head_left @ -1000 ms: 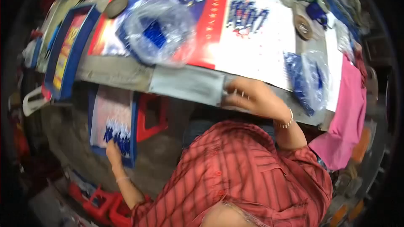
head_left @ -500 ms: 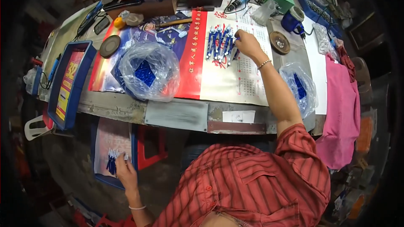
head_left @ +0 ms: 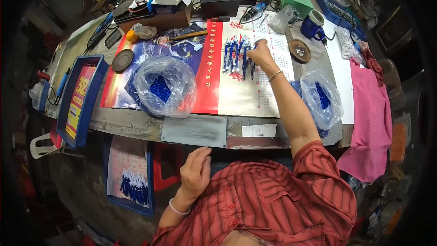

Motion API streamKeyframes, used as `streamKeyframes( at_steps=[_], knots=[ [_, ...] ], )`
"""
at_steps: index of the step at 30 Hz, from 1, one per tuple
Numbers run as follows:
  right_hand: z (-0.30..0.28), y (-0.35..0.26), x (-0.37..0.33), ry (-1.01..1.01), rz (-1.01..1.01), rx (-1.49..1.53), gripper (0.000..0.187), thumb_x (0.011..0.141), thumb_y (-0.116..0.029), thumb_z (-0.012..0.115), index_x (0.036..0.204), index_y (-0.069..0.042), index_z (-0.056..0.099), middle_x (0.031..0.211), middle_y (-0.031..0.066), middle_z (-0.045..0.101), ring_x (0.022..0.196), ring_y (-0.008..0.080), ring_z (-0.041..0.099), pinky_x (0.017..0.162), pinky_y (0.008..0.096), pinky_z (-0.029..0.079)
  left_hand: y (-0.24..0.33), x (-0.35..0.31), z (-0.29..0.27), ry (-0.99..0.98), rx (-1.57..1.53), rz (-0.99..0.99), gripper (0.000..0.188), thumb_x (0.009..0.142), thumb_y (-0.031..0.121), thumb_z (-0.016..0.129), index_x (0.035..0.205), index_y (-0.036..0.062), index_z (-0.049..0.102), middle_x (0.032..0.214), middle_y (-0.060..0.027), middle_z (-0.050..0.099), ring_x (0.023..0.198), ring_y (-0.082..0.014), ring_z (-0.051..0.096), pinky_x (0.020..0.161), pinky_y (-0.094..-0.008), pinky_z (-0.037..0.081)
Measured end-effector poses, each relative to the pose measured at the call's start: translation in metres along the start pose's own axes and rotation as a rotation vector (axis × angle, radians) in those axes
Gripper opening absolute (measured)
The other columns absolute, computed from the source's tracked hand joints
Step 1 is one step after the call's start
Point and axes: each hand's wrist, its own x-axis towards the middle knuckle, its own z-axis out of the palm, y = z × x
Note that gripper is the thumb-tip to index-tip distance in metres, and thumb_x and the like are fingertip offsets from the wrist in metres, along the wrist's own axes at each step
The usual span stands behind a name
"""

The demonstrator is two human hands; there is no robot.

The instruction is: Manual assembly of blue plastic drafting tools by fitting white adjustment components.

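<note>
Right hand [head_left: 261, 54] closing on blue pens [head_left: 236, 57] I'm seeing mid-worktop [head_left: 191, 130], left hand [head_left: 195, 173] hanging open below worktop's front edge, holding nothing.

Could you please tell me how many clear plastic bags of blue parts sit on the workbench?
2: one clear plastic bag left of centre on the poster; another beside the right forearm. More may be hidden.

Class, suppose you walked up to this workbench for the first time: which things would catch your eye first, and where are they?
First, the red and white poster spread over the middle of the bench, with a row of blue pens lying on it, where the right hand reaches. Next, two clear plastic bags of blue parts: the left bag on the poster's left part, the right bag near the bench's right end. The left hand hangs below the bench edge.
</note>
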Motion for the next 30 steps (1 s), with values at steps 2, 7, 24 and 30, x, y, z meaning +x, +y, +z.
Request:
streamKeyframes(
  at_steps=[2,7,24,30],
  knots=[
    [-0.022,-0.013,-0.024,-0.017,-0.152,0.12,0.05,0.071,-0.008,0.061,0.113,0.008,0.039,0.081,0.0211,0.059,0.077,0.0278,0.063,0.065,0.0364,0.049,0.008,0.013,0.003,0.034,-0.024,0.024,0.029,0.076,-0.009,0.059,0.104,-0.001,0.058,0.102,-0.02,0.06,0.087,-0.0327,0.061,0.074,-0.036,0.051],
    [-0.09,-0.053,-0.154,-0.384,-0.757,-0.405,0.025,0.082,-0.01,0.053,0.106,-0.005,0.047,0.084,0.0142,0.059,0.074,0.0311,0.062,0.06,0.0393,0.049,0.047,0.056,0.008,0.095,0.192,0.356,0.046,0.07,-0.003,0.065,0.115,-0.0002,0.054,0.112,-0.0205,0.056,0.097,-0.0368,0.057,0.081,-0.0425,0.048],
    [-0.167,-0.01,-0.226,-0.365,-1.067,-0.023,0.029,0.078,-0.012,0.059,0.105,-0.002,0.055,0.093,0.0124,0.058,0.079,0.0225,0.058,0.068,0.0327,0.047,0.035,0.064,0.063,-0.739,-1.264,-0.895,0.06,0.076,-0.007,0.052,0.134,-0.0043,0.035,0.112,-0.0186,0.059,0.095,-0.0262,0.063,0.083,-0.0336,0.051],
    [-0.232,0.103,-0.156,-0.042,-0.451,-0.34,0.029,0.073,-0.002,0.059,0.102,0.0,0.055,0.095,0.0174,0.059,0.086,0.0357,0.057,0.074,0.0412,0.045,0.028,0.059,0.068,-0.523,-1.371,-0.92,0.044,0.083,0.0,0.056,0.124,-0.0036,0.043,0.09,-0.0169,0.061,0.052,-0.02,0.059,0.047,-0.0258,0.047]
  ],
)
